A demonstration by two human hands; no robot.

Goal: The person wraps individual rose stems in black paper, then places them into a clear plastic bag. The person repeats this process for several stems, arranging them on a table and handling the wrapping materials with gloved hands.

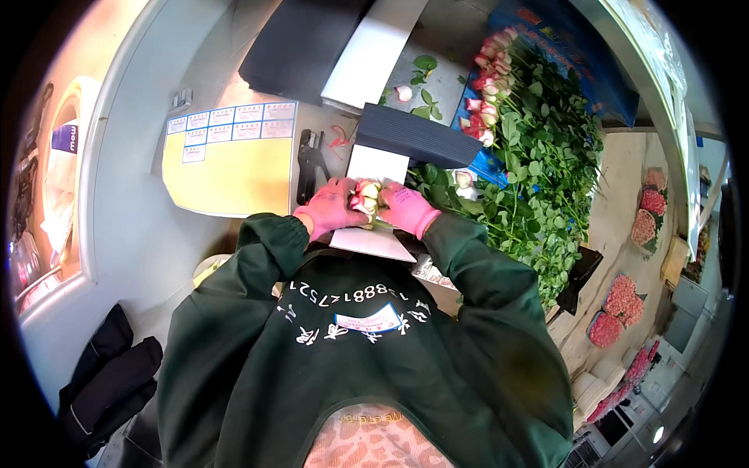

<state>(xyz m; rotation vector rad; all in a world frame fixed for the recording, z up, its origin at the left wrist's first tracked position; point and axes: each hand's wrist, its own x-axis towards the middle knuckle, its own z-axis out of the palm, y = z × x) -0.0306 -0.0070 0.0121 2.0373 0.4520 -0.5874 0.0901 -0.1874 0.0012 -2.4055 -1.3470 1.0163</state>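
Both my hands wear pink gloves and meet in front of my chest. Between them is a small cluster of cream-and-pink roses (366, 196). My left hand (334, 206) curls closed around the blooms from the left. From the right, my right hand (406, 207) closes against the same roses, its fingertips partly hidden. Under the hands lies a white sheet (374, 244), its near end toward my apron. Just beyond them are another white piece (378, 164) and a dark corrugated sheet (419, 134). A black stapler-like tool (311, 166) lies left of the hands.
On the right, a large heap of leafy rose stems (538, 148) bears pink-and-white blooms (490, 82). A yellow board with labels (226, 181) is at the left. Dark sheets (300, 47) and a white stack (373, 54) stand at the back. Pink bouquets (620, 300) sit farther right.
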